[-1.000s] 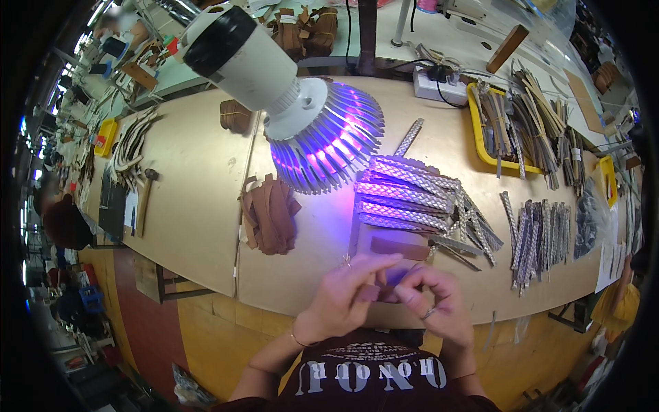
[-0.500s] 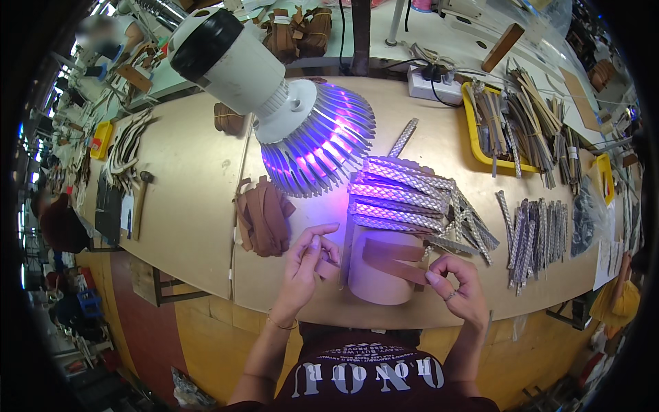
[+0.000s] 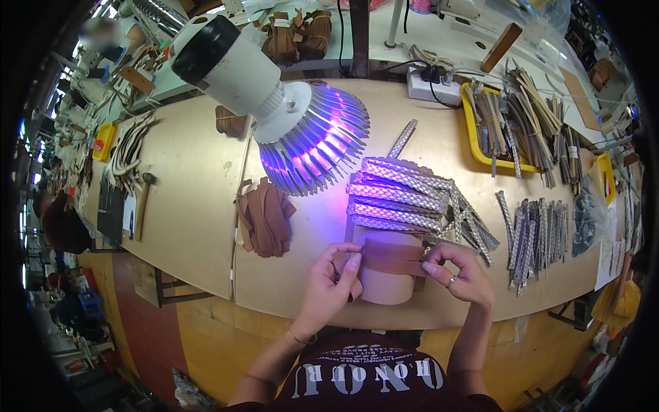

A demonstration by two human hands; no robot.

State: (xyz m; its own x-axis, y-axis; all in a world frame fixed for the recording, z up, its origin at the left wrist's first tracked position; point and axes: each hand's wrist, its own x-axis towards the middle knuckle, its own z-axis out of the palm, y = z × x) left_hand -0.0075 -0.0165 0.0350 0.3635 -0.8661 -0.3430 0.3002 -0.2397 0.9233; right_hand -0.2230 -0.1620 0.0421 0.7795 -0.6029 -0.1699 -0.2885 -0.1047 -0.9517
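Observation:
Two brown strips lie across a beige rounded form (image 3: 386, 292) in front of me, the upper strip (image 3: 392, 248) just above the lower strip (image 3: 395, 266). My left hand (image 3: 333, 283) is closed at the left side of the form, with thumb and forefinger pinched at the left end of the strips. Which strip it grips is partly hidden by the fingers. On the right, my right hand (image 3: 460, 273) pinches the right end of the lower strip. Directly beyond the strips, several silvery braided straps (image 3: 398, 194) lie side by side, lit purple.
A large finned lamp (image 3: 309, 141) hangs close over the table, left of the straps. A stack of brown strips (image 3: 264, 218) lies left. Loose braided straps (image 3: 539, 237) and a yellow tray (image 3: 473, 141) of strips are right. A hammer (image 3: 143, 206) lies far left.
My left hand has moved right and closed at the strips' left end. The lower strip, slanted before, now lies nearly parallel to the upper one. My right hand keeps its pinch.

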